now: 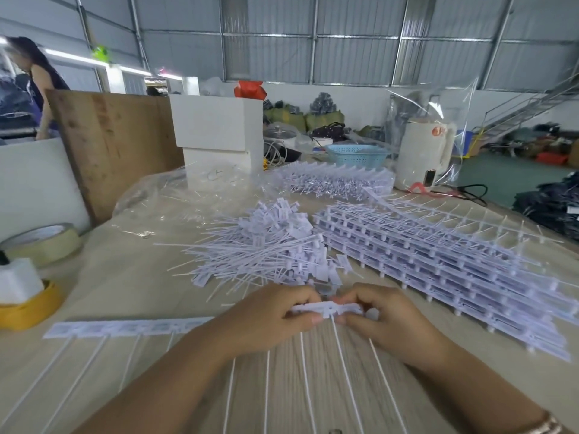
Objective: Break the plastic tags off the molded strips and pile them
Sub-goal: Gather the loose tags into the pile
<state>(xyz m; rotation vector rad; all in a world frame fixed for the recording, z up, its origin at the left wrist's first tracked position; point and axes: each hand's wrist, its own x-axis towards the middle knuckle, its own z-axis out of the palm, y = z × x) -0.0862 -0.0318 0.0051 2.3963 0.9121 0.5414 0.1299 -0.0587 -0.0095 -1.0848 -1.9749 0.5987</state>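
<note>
Both hands, left grip [275,314] and right grip [376,317], pinch one molded strip [326,309] just above the table [125,286], mid-snap on a tag, so next probably means twisting it free and tossing it onto the pile [266,245] right ahead

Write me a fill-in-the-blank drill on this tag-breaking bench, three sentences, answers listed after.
1. Both the left hand and the right hand grip the same molded ____.
2. The pile of loose tags lies to the ____ of the stack of unbroken strips.
3. The basket at the far end of the table is ____ in colour.

Missing words: strip; left; blue
</note>
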